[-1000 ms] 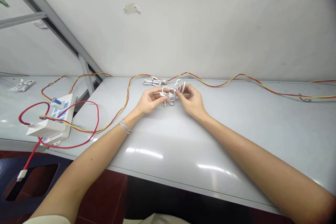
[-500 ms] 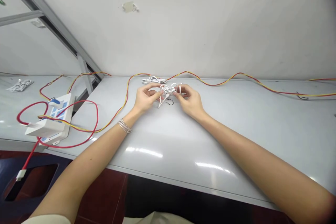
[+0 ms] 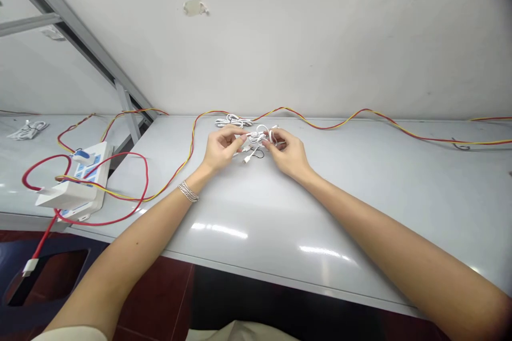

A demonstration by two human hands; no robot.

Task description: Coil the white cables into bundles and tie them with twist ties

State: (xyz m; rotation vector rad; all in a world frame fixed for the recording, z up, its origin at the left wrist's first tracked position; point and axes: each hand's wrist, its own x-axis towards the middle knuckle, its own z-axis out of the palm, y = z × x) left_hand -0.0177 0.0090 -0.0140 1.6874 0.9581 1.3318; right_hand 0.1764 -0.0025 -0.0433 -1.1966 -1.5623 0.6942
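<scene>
A loosely tangled white cable is held between my two hands above the grey table. Thumb and fingers of my left hand pinch its left side. On its right side, my right hand grips the loops, one of which passes by the fingers. A white USB plug hangs below the tangle, between the hands. Just under the cable lies a thin black tie. Behind my left hand rests a bundled white cable with a dark tie round it.
Red and yellow wires run along the back of the grey table. At the left are a white power strip with a looped red cable and another white cable bundle. A wall stands behind.
The USB plug now hangs lower and points down-left, where a loop of cable hung before. My hands have kept nearly the same place, with the fingers shifted slightly.
</scene>
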